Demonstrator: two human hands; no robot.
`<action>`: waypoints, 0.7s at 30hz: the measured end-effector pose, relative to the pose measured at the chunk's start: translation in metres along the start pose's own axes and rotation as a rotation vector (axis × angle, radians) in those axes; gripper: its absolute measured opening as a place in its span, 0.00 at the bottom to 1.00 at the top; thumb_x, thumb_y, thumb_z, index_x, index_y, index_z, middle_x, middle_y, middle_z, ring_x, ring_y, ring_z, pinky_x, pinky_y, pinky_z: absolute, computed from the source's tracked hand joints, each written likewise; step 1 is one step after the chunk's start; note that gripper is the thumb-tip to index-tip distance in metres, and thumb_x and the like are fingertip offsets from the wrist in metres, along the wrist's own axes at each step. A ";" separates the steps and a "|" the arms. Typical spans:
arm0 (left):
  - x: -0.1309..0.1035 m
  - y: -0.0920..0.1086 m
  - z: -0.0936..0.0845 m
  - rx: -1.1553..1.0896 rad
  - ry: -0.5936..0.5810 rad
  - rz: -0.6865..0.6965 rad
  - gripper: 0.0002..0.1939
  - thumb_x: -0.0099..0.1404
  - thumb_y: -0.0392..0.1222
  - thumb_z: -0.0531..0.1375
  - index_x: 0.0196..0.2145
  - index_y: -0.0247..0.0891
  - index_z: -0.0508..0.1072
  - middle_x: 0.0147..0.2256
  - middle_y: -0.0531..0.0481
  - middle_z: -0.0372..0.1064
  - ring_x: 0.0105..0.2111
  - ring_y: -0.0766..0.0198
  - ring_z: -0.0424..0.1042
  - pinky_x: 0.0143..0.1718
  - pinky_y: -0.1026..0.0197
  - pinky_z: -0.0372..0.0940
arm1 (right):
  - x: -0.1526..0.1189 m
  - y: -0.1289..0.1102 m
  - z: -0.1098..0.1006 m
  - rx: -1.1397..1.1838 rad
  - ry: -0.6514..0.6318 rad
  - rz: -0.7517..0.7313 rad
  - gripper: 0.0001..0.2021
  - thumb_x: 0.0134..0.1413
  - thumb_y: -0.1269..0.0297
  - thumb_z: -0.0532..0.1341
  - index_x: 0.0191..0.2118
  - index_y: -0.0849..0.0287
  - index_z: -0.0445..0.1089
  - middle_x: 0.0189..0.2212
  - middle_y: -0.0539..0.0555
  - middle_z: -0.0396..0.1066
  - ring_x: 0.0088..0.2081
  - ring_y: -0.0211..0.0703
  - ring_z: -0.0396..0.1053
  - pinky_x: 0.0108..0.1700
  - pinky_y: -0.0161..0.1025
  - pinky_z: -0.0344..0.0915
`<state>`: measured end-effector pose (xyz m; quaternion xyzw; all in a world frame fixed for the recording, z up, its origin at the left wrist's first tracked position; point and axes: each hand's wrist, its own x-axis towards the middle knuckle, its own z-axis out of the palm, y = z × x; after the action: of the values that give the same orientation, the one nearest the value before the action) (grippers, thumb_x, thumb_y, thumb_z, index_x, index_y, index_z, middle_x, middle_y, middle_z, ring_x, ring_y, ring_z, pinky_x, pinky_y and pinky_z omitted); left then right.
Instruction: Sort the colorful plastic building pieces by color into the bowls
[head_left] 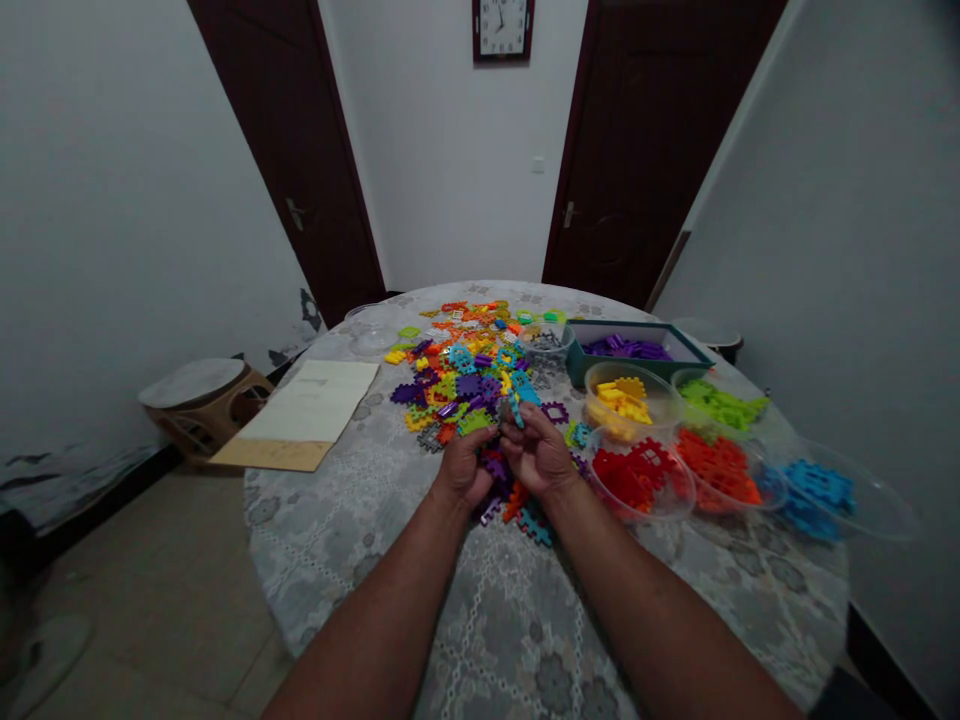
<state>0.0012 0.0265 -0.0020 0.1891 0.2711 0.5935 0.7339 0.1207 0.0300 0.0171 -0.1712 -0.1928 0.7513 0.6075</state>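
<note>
- Blue piece (515, 410): raised at the front of the mixed pile (468, 386), mid-table, inward of the near edge.
- Right hand (544, 458): fingertips pinched on the blue piece. Left hand (463, 472): curled close beside; whether it grips anything cannot be told.
- Risk: a slipping pinch could lose the piece among similar ones.
- Risk: the bowl of blue pieces (821, 488) seems to reach past the table's (480, 630) right edge; a nudge could tip it.
- Writing: clock (502, 28) numerals legible; marks on the pad (322, 395), left edge, unreadable. Brands: none legible.
</note>
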 end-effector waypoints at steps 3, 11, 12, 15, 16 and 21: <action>0.002 0.002 -0.001 -0.020 0.010 -0.043 0.11 0.53 0.31 0.69 0.37 0.32 0.80 0.32 0.46 0.81 0.32 0.57 0.81 0.49 0.52 0.76 | 0.003 0.003 0.001 -0.097 0.121 -0.071 0.16 0.45 0.68 0.75 0.36 0.54 0.69 0.28 0.44 0.72 0.24 0.32 0.65 0.21 0.26 0.60; 0.007 0.015 -0.002 -0.071 0.096 -0.092 0.08 0.57 0.30 0.63 0.36 0.30 0.79 0.30 0.42 0.80 0.27 0.59 0.78 0.37 0.57 0.77 | 0.004 0.004 -0.001 -0.272 0.242 -0.204 0.20 0.40 0.66 0.79 0.39 0.54 0.71 0.31 0.45 0.77 0.26 0.35 0.74 0.24 0.30 0.73; 0.007 0.016 -0.001 -0.078 0.106 -0.089 0.08 0.58 0.30 0.63 0.36 0.30 0.78 0.30 0.42 0.80 0.27 0.60 0.78 0.35 0.58 0.76 | 0.003 0.006 -0.001 -0.286 0.248 -0.225 0.21 0.40 0.66 0.79 0.39 0.54 0.71 0.31 0.45 0.76 0.26 0.36 0.75 0.25 0.31 0.74; 0.006 0.020 0.001 -0.086 0.107 -0.109 0.07 0.58 0.30 0.62 0.36 0.30 0.78 0.29 0.42 0.79 0.25 0.61 0.76 0.31 0.60 0.75 | 0.002 0.015 0.001 -0.344 0.245 -0.276 0.20 0.40 0.66 0.78 0.39 0.55 0.71 0.31 0.45 0.76 0.26 0.36 0.76 0.26 0.32 0.76; 0.007 0.022 0.000 -0.088 0.106 -0.118 0.07 0.59 0.30 0.61 0.36 0.30 0.78 0.30 0.42 0.79 0.25 0.61 0.76 0.30 0.60 0.75 | 0.002 0.017 0.002 -0.372 0.236 -0.288 0.20 0.41 0.66 0.77 0.40 0.55 0.71 0.32 0.45 0.77 0.26 0.36 0.76 0.27 0.33 0.77; 0.010 0.029 -0.002 -0.088 0.150 -0.102 0.08 0.60 0.29 0.62 0.38 0.31 0.77 0.29 0.45 0.77 0.25 0.62 0.76 0.28 0.62 0.74 | 0.000 0.018 0.012 -0.528 0.169 -0.355 0.16 0.46 0.62 0.74 0.41 0.54 0.72 0.32 0.45 0.76 0.27 0.38 0.77 0.28 0.34 0.77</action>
<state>-0.0209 0.0429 0.0127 0.0979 0.3083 0.5793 0.7482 0.0996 0.0259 0.0189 -0.3483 -0.3568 0.5407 0.6775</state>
